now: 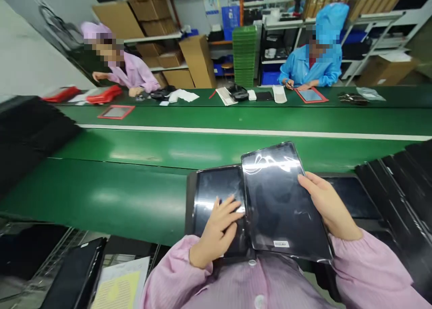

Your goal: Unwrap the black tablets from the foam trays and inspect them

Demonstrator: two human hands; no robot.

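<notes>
Right hand [329,205] gripped the glossy panel [278,205] by its right edge, near side of the tabletop [135,196]; left hand [218,230] lay spread on the second panel [216,183]. Both looked stiff, slick, likely fragile; edge holds seemed safest.

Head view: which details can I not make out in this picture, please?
Head view:
Label print: too small to read.
Right hand: some fingers hidden behind held panel.
Other panel: partly covered by left hand.
Left black stack: cut off by picture's left edge.
</notes>
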